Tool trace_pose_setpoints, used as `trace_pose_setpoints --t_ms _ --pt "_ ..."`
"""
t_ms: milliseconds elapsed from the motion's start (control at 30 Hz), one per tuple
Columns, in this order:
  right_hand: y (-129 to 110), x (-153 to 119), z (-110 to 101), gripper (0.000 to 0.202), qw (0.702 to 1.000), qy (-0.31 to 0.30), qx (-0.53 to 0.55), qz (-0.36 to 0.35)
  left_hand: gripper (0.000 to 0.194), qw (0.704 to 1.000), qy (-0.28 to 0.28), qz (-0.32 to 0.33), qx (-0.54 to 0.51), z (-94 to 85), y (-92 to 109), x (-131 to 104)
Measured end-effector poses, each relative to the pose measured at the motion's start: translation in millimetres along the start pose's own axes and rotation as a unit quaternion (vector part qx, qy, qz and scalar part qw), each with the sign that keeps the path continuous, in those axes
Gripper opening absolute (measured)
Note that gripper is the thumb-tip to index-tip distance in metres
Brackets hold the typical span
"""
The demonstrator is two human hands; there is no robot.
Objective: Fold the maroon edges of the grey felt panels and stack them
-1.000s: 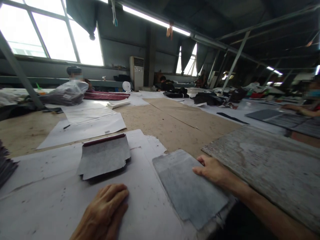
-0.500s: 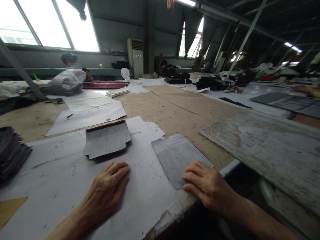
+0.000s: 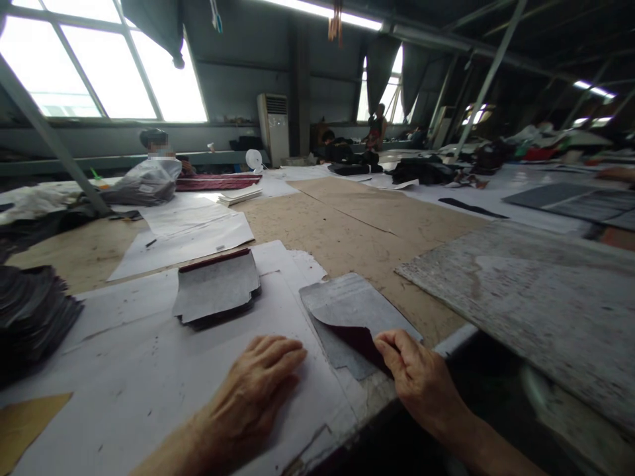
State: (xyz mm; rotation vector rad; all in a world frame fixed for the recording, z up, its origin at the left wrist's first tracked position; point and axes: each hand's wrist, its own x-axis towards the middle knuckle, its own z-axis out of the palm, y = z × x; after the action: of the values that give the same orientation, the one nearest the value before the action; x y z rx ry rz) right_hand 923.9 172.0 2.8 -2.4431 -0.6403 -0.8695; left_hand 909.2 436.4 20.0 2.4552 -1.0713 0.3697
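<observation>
A grey sheet point(image 3: 347, 301) with a dark maroon underside lies near the table's front edge, its near corner lifted and curled. My right hand point(image 3: 414, 370) pinches that corner between thumb and fingers. Beneath it another grey piece point(image 3: 342, 350) shows. My left hand point(image 3: 265, 380) rests on the white paper point(image 3: 198, 377), left of the sheet, holding nothing, its fingers loosely extended. Beyond my left hand sits a small stack of grey pieces point(image 3: 215, 284) with a maroon folded edge.
A tall dark stack point(image 3: 34, 317) stands at the left, near a tan piece point(image 3: 30, 426). A large speckled board point(image 3: 536, 291) covers the right side. A person point(image 3: 155, 142) sits across the table behind a plastic-wrapped bundle point(image 3: 143, 182). Metal poles rise at both sides.
My right hand has lifted and curled the sheet's near corner, exposing its maroon underside. My left hand has moved right, closer to the sheet. The camera view has tilted up slightly.
</observation>
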Motion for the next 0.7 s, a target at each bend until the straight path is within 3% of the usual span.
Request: trace_pose_setpoints --t_ms 100,233,367,467,567,700 --pt "-3.8 -4.5 -0.7 0.015 0.999 -0.005 0.005 -0.052 0.027 0.999 -0.042 -0.005 0.001 11.2 11.2 28.6" --pt "-16.1 -5.8 -3.5 0.024 0.990 -0.063 -0.045 -0.118 0.025 0.998 -0.010 -0.050 0.047 23.2 6.2 49.9" --pt "-29.7 -2.1 2.4 0.016 0.987 -0.088 -0.083 -0.106 0.028 0.992 0.009 -0.093 0.079 29.3 2.6 52.1" --pt "-28.7 4.2 8.8 0.017 0.992 -0.091 -0.048 -0.076 0.030 0.989 0.015 -0.116 0.093 31.9 3.2 50.3" --pt "-5.6 16.4 7.8 0.025 0.997 -0.078 -0.021 -0.009 0.033 0.988 0.022 -0.120 0.090 33.9 2.8 49.0" --pt "57.3 41.1 -19.1 0.027 0.989 -0.009 -0.038 0.142 0.035 0.989 0.018 -0.117 0.093 34.4 0.6 48.8"
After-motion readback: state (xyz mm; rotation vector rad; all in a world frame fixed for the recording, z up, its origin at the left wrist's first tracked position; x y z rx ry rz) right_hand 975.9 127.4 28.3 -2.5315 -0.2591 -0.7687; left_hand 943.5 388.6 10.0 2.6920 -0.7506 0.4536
